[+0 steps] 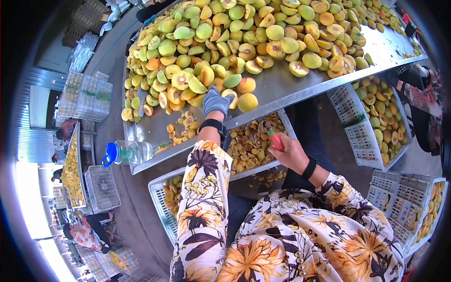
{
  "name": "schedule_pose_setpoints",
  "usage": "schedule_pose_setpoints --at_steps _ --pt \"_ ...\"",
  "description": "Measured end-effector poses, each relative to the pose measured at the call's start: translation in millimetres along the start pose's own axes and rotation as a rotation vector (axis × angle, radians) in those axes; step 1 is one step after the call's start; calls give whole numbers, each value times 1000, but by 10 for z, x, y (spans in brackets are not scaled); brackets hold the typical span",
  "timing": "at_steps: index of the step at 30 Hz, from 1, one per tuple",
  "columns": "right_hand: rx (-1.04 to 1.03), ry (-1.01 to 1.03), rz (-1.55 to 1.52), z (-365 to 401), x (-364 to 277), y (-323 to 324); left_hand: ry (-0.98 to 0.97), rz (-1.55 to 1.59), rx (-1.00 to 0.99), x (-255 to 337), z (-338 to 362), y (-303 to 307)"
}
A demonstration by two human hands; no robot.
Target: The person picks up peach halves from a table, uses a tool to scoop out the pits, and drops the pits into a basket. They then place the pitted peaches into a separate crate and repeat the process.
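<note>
a: your right hand (287, 149) is closing fully round a red-handled tool (276, 140), fingers wrapped tight, its tip pointing up and left over the crate of pits (287, 123) tucked under the near side of the table.
b: and the left?
a: your left hand (217, 101), in a grey glove, is stretching out over the table edge, fingers curling down on a pale peach (231, 95). i can't tell whether they're clamping it or only resting on top.
b: where is that peach lying?
a: on the steel table (282, 89), at the near fringe of the big heap of fruit (244, 37), with two whole yellow peaches (247, 102) sitting just to its right, close together.
b: why is the tool hanging back?
a: i'm guessing you're holding it low over the crate so scraps are dropping straight in. the glove is likely guarding the fruit-side hand from the blade.
b: anything else close by?
a: a small pile of pits (183, 128) is lying on the table left of your wrist, and a water bottle (129, 152) is lying on its side further left, at the near edge.
</note>
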State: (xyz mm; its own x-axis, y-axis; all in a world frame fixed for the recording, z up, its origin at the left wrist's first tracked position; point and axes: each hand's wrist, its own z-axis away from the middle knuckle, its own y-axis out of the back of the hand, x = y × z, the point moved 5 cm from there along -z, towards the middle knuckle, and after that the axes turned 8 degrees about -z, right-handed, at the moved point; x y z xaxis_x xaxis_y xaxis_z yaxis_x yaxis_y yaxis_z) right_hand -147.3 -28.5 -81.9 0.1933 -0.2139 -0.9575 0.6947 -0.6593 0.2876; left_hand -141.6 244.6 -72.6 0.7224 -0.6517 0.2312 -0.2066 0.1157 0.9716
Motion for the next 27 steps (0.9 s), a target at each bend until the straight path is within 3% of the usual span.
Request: schedule_pose_setpoints --at_steps 2,3,4,6,8,9,10,12,13,18,20,22,24,27 --pt "4 42 4 -74 -145 -20 86 345 -120 -248 -126 -284" --pt "31 57 -19 -110 -233 -12 183 533 -121 -140 69 -62" --pt "58 70 -44 -144 -306 -13 178 533 -118 -57 223 119" --pt "55 69 -47 -200 -405 -64 222 969 -75 -27 498 336" --pt "-52 63 -92 -203 -553 -174 139 1363 -118 -79 739 403" --pt "-124 4 -20 -186 -637 -231 229 1444 -211 -136 892 389" --pt "-111 104 -37 -166 -578 -343 283 1595 -221 -251 939 188" --pt "-148 84 -21 -114 -539 -483 405 1731 -282 -128 1249 268" --pt "-157 77 -19 -76 -527 -504 418 1830 -409 -107 1377 283" --pt "-215 110 19 121 -434 -541 328 1905 -325 -254 1621 79" --pt "-202 117 6 167 -480 -520 309 1814 -152 -332 1641 -28" --pt "-186 121 -6 207 -498 -502 278 1848 -132 -334 1655 -158" --pt "-212 118 6 228 -494 -516 218 1632 40 -259 1697 -42" --pt "-179 95 14 258 -476 -493 102 1563 82 -146 1761 118"
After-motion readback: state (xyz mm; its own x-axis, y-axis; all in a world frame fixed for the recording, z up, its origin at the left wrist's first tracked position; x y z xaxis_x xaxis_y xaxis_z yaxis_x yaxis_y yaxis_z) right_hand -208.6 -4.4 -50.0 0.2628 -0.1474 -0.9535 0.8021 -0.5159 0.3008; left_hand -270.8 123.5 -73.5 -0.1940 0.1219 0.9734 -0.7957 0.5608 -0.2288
